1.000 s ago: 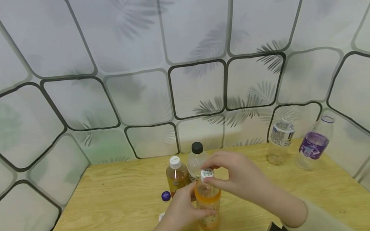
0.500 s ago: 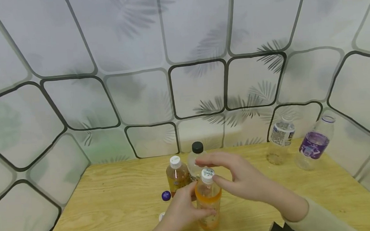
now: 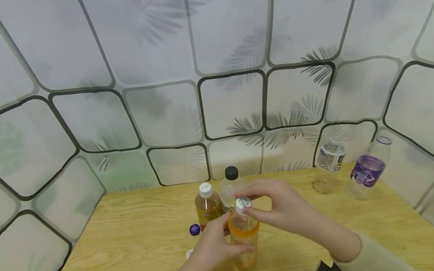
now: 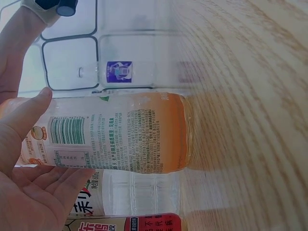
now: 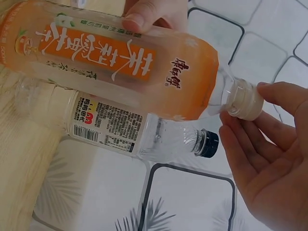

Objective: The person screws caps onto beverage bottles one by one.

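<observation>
An orange-labelled drink bottle (image 3: pixel 245 233) stands upright on the wooden table in the head view. My left hand (image 3: pixel 214 244) grips its body, thumb on the near side and fingers behind, as the left wrist view also shows. At the top, my right hand (image 3: pixel 276 205) pinches the white bottle cap (image 5: pixel 247 101) between thumb and fingers; the cap sits on the neck. Close behind stand a clear bottle with a black cap (image 3: pixel 231 173) and an amber drink bottle (image 3: pixel 207 206) with a white cap, both partly covered by the left hand and front bottle.
On the table (image 3: pixel 133 233), left of the bottles, lie a loose purple cap (image 3: pixel 195 230) and a white cap (image 3: pixel 189 253) partly behind the left hand. Two uncapped bottles, one clear (image 3: pixel 329 161) and one purple-labelled (image 3: pixel 368 170), stand back right. A patterned wall covering (image 3: pixel 170 113) rises behind.
Half a second ago the right hand's fingers were spread off the cap; now they have closed back around it. The left hand and the bottle have stayed in place.
</observation>
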Available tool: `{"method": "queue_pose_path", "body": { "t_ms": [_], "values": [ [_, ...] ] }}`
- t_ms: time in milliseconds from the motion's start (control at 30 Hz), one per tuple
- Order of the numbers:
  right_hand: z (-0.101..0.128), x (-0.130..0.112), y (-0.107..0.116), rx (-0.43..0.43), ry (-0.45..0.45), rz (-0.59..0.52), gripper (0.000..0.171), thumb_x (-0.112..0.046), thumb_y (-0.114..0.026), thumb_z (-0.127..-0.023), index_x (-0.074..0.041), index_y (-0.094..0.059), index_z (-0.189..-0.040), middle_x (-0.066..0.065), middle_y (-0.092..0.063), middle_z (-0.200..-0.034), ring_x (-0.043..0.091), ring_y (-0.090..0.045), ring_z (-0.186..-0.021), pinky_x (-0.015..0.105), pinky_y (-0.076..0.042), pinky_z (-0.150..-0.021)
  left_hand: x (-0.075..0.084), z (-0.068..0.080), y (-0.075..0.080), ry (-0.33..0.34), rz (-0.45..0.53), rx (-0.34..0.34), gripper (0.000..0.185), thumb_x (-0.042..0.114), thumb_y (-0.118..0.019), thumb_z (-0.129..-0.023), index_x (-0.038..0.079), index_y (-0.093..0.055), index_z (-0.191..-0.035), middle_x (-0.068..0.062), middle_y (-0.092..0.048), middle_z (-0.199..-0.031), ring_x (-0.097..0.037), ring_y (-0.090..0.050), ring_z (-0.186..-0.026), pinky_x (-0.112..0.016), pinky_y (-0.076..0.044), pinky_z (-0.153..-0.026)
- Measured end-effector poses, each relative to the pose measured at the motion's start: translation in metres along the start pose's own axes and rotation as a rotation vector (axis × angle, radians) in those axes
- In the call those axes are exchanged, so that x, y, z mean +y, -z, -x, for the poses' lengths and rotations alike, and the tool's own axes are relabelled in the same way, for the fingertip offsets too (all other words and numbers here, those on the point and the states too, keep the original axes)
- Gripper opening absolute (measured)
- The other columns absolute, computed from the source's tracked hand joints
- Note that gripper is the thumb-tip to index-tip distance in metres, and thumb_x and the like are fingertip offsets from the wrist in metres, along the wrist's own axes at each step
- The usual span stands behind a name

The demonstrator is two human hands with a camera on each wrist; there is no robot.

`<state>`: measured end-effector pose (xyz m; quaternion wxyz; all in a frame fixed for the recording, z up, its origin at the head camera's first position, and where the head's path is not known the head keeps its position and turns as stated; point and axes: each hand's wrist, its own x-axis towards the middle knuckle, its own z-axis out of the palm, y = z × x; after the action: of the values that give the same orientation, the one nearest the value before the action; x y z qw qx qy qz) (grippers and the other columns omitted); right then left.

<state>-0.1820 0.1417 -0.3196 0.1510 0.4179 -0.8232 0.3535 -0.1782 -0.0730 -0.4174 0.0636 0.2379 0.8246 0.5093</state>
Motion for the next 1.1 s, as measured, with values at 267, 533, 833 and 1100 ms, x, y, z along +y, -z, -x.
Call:
{"method": "queue_pose_path", "body": {
  "t_ms": [267, 533, 833, 1100],
  "values": [
    [0.0, -0.001, -0.005, 0.089, 0.003, 0.108, 0.023, -0.013, -0.09, -0.085, -0.016, -0.079, -0.105, -0.01, -0.079, -0.097, 0.005, -0.071, -0.087, 0.027, -0.063, -0.08, 0.0, 0.0, 0.0, 0.013, 0.007, 0.0, 0.061, 0.023, -0.094, -0.082, 0.017, -0.066, -0.137, -0.001, -0.074, -0.132, -0.023, -0.072, -0.121, -0.027, -0.06, -0.101],
    [0.0, 0.011, 0.003, -0.047, 0.082, -0.11, 0.034, -0.001, -0.068, -0.101, -0.009, -0.07, -0.133, 0.006, -0.078, -0.126, 0.017, -0.073, -0.112, 0.036, -0.062, -0.098, 0.001, 0.002, 0.0, -0.012, 0.007, 0.009, 0.057, 0.022, -0.095, -0.082, 0.016, -0.068, -0.132, 0.0, -0.075, -0.13, -0.025, -0.072, -0.121, -0.028, -0.06, -0.101],
    [0.0, 0.017, 0.007, -0.165, 0.101, -0.26, 0.034, 0.004, -0.061, -0.104, -0.007, -0.07, -0.136, 0.01, -0.074, -0.136, 0.021, -0.068, -0.131, 0.033, -0.055, -0.112, 0.001, 0.002, 0.001, -0.021, 0.015, 0.006, 0.058, 0.022, -0.095, -0.082, 0.016, -0.068, -0.133, 0.0, -0.075, -0.13, -0.025, -0.072, -0.121, -0.028, -0.06, -0.101],
    [0.0, 0.017, 0.009, -0.151, 0.091, -0.213, 0.033, 0.001, -0.066, -0.103, -0.009, -0.072, -0.133, 0.009, -0.075, -0.134, 0.023, -0.069, -0.128, 0.034, -0.056, -0.11, 0.001, 0.001, 0.001, -0.014, 0.008, 0.005, 0.059, 0.023, -0.095, -0.082, 0.015, -0.068, -0.134, -0.001, -0.075, -0.13, -0.026, -0.072, -0.121, -0.031, -0.061, -0.101]
  ]
}}
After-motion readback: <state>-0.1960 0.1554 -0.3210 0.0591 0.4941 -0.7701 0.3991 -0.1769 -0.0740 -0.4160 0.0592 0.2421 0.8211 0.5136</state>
